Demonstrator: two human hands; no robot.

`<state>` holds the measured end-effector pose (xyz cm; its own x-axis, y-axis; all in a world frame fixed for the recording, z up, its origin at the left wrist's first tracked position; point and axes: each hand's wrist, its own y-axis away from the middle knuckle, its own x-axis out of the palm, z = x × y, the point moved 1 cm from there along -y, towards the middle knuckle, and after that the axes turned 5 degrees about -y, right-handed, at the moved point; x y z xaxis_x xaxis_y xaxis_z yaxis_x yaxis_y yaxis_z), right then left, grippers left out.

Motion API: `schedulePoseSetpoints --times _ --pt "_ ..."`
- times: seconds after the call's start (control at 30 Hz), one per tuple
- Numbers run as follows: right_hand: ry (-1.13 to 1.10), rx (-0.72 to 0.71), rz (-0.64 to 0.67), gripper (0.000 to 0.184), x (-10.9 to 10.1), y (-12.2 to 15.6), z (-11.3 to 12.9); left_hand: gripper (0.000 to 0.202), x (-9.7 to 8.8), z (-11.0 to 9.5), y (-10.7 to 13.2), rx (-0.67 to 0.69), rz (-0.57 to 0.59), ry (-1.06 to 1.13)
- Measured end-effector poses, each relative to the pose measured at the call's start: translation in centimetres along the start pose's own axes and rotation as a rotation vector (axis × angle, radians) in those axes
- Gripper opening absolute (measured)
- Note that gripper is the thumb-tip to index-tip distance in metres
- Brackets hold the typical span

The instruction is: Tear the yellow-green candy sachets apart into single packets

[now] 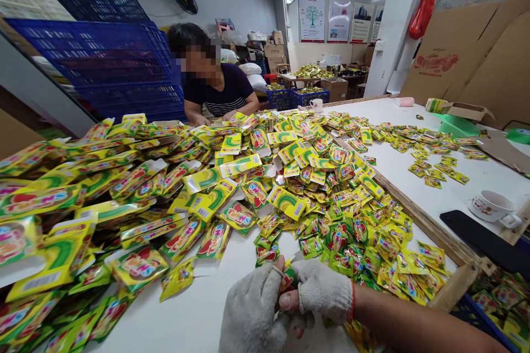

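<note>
My left hand (253,311), in a whitish knit glove with bare fingertips, is closed at the front of the white table. It grips a small green candy packet (289,278), mostly hidden between my hands. My right hand (325,291), gloved alike with an orange cuff edge, presses against the same packet, thumb toward the left hand. Beyond them lies a heap of small yellow and green candy packets (348,237). Left of that, a large pile of flat yellow candy boxes (141,267) covers the table. One loose yellow packet (178,279) lies left of my hands.
A wooden strip (409,207) borders the heap on the right. Past it are a white cup (492,207), a dark phone-like slab (476,237) and scattered packets (434,168). Another person (219,80) leans over the far side, beside stacked blue crates (103,55).
</note>
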<state>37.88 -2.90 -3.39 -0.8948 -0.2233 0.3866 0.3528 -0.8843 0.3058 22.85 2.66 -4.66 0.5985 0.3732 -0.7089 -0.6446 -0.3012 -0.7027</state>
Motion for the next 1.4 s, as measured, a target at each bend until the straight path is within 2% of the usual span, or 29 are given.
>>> schedulePoseSetpoints --times 0.43,0.73,0.97,1.4 --pt "0.027 0.027 -0.019 0.063 0.13 0.12 0.29 0.04 -0.06 0.12 0.03 0.003 -0.016 -0.023" --pt "0.026 0.029 -0.013 0.063 0.14 0.14 0.26 0.044 -0.22 0.02 -0.01 0.006 -0.016 -0.007" --pt "0.014 0.021 -0.017 0.063 0.09 0.11 0.17 0.047 -0.24 0.05 0.0 0.012 -0.003 -0.02" --pt "0.019 -0.011 0.014 0.068 -0.02 0.0 -0.15 0.04 -0.46 -0.02 -0.33 0.016 0.019 -0.044"
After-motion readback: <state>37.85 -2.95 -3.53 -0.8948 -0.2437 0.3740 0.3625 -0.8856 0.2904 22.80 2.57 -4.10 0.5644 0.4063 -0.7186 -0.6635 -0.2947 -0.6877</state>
